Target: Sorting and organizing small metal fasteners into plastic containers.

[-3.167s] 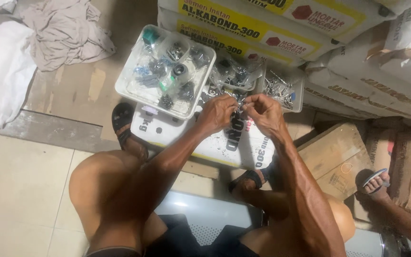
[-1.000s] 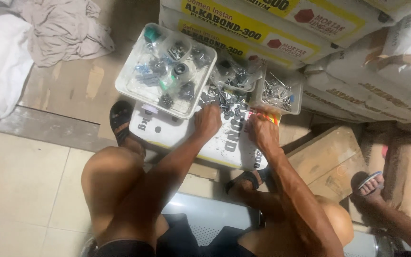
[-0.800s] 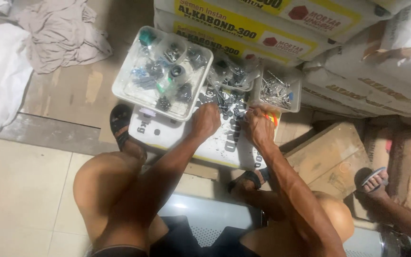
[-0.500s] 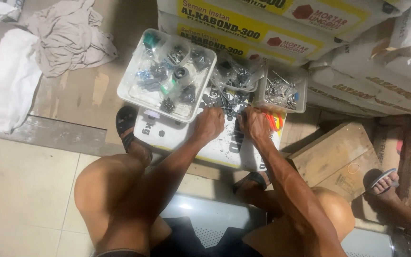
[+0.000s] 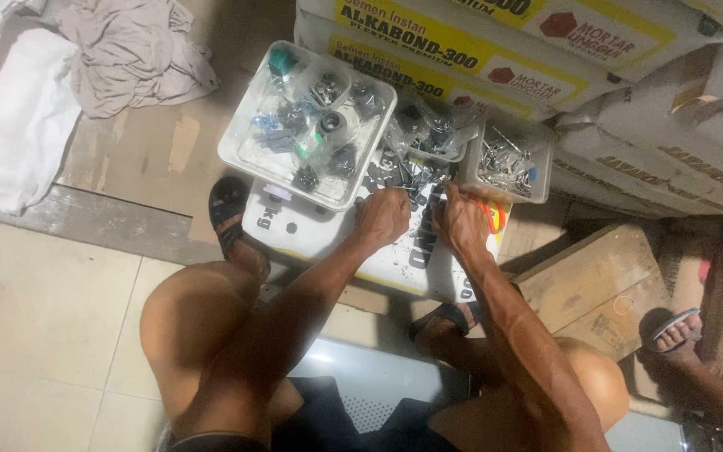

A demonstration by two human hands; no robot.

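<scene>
- Pale floor tiles point(image 5: 35, 335) fill the lower left of the frame; stacked sacks point(image 5: 629, 109) crowd the upper right, and grey cloth point(image 5: 119, 50) lies crumpled at upper left.
- You sit low, knees spread, over a white bag point(image 5: 320, 238) lying flat at centre.
- Your left hand point(image 5: 382, 216) rests knuckles-up on that bag, fingers curled into a scatter of small metal parts point(image 5: 407, 174); whether it grips one, you cannot tell.
- Your right hand point(image 5: 459, 219) sits just beside it, fingers bent down on the same scatter; its grip is hidden too.
- Above them, a clear tray point(image 5: 240, 146) of fittings lies left of centre, and a small tub point(image 5: 508, 163) of screws lies right.
- Another person's sandalled foot point(image 5: 675, 331) shows at lower right.
</scene>
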